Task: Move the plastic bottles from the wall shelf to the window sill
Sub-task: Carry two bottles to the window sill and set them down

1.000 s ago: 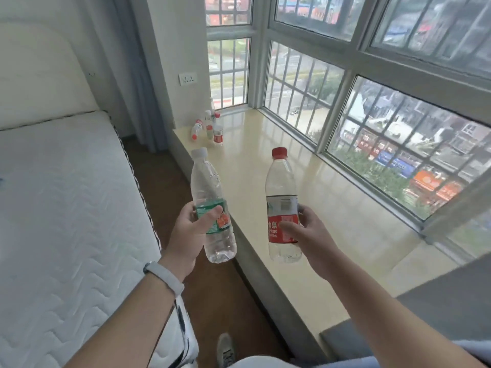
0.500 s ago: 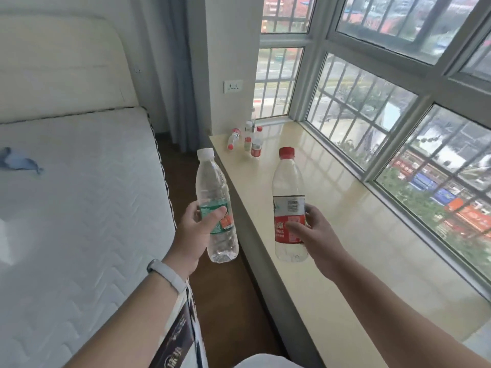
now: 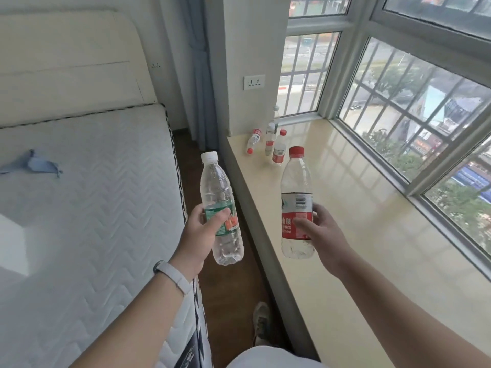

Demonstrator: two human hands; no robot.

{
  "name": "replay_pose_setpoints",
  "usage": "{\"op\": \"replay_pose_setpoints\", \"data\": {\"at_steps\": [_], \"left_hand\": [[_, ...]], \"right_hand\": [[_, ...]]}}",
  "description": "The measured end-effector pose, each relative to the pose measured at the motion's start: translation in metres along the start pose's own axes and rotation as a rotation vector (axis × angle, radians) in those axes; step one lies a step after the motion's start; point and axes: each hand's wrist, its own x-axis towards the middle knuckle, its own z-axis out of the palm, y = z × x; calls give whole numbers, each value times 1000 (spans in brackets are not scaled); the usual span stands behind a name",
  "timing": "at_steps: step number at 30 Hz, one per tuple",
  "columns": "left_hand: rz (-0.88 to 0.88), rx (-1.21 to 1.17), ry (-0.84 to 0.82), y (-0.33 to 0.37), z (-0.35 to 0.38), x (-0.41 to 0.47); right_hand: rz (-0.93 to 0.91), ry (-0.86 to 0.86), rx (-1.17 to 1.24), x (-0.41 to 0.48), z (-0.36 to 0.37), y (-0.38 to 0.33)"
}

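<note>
Head view: the left hand (image 3: 202,235) is wrapped round the green-labelled bottle (image 3: 220,192), thumb across the label and fingers behind it. The bottle has a white cap, is clear, stands almost upright, and is held in the air over the strip of wooden floor (image 3: 239,288) between the mattress (image 3: 79,203) and the window sill (image 3: 366,213). The right hand (image 3: 322,232) grasps the red-labelled bottle (image 3: 296,184), which has a red cap, thumb on the label and fingers round its far side. This bottle is upright and held above the near edge of the sill, not resting on it.

At the far end of the sill, by the wall pillar, is a cluster of small bottles (image 3: 279,152). One with a red cap lies on its side (image 3: 253,140) and the others stand.

Both grips match half a second ago, and the bottles sit in much the same place before the body. What has changed is the surroundings: the cluster and the wall socket (image 3: 254,82) appear closer and higher in view, and more of the blue cloth (image 3: 32,164) on the mattress shows. A shoe (image 3: 261,322) now appears on the floor below the arms. A white wristband (image 3: 174,274) circles the left wrist.
</note>
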Motion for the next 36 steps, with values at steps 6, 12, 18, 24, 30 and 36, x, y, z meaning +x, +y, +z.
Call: {"op": "replay_pose_setpoints", "data": {"at_steps": [6,12,18,24,30,36], "left_hand": [[3,55,-19,30,34,80],[20,67,-64,53,77,147],[-15,86,-70,57,95,184],[-19,125,-145,68,107,239],[-69,119,-241,62,108,310],[-129,106,-414,63,110,411]], "right_hand": [[-3,-3,58,84,-19,-22],[8,-28,93,159,-41,-48],[5,-52,92,203,-49,-54],[5,17,159,248,-56,-59],[33,108,159,289,-47,-56],[48,319,218,350,-38,-64]]}}
